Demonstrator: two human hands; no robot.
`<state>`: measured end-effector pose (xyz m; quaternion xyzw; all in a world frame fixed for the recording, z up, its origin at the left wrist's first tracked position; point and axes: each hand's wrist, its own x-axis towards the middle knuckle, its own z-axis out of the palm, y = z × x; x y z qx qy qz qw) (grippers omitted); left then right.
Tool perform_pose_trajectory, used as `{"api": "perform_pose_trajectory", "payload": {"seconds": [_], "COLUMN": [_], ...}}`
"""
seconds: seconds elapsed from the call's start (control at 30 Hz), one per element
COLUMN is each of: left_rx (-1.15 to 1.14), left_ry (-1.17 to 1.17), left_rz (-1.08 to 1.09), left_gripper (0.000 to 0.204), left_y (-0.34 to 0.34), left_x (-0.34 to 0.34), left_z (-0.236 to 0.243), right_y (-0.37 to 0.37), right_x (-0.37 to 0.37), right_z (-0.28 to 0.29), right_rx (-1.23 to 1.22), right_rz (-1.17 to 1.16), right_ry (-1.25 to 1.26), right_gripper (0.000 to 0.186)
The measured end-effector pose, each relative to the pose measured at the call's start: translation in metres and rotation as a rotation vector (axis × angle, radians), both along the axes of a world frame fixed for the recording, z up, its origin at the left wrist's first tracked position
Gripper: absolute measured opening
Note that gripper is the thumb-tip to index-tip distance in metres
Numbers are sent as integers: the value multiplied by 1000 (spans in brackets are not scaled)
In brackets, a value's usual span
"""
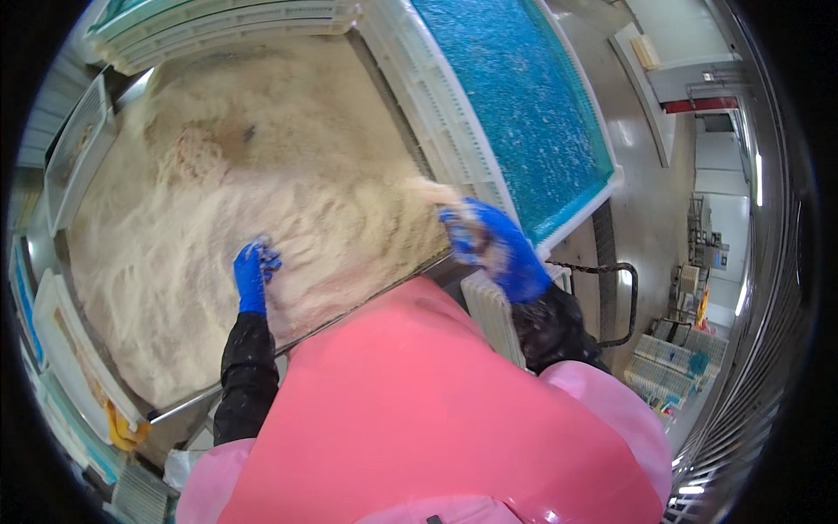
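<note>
A wide bed of pale crumbs [288,201] fills the metal-edged table in front of me. My left hand [255,275], in a blue glove, is low over the crumbs near the table's front edge. Its fingers are curled and crumb-dusted; what they hold, if anything, is hidden. At the table's right corner, my right hand [506,253], also blue-gloved, is closed around a pale crumb-coated piece [431,189], whose blurred end sticks out to the left. A clump of coarser pale material [194,157] lies in the crumbs farther back.
On the right stands a white-rimmed tray lined in blue [515,96]. Stacked pale trays [218,35] border the table's far side. A white bin [80,153] and a yellow cloth-like item [125,428] are at the left. A dark curved handle [630,301] juts out beyond my right arm.
</note>
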<state>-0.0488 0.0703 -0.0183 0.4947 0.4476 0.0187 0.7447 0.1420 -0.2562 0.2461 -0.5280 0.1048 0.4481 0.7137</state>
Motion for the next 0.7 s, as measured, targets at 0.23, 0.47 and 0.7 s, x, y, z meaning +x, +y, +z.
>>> {"api": "perform_pose_trajectory", "payload": {"seconds": [0.23, 0.47, 0.7], "left_rx": [47, 166, 115], "left_ry": [32, 102, 111], "left_rz": [-16, 30, 39], "left_gripper": [29, 28, 26], "left_y": [2, -4, -3], "left_x": [1, 2, 9], "left_z": [-9, 4, 3], "right_y": [-99, -103, -88], "right_x": [59, 83, 124], "right_z": [43, -1, -31], "right_rx": [-630, -808, -425], "right_rz": [-74, 417, 491], "right_ry": [-802, -943, -1182], "right_gripper": [22, 23, 27]}}
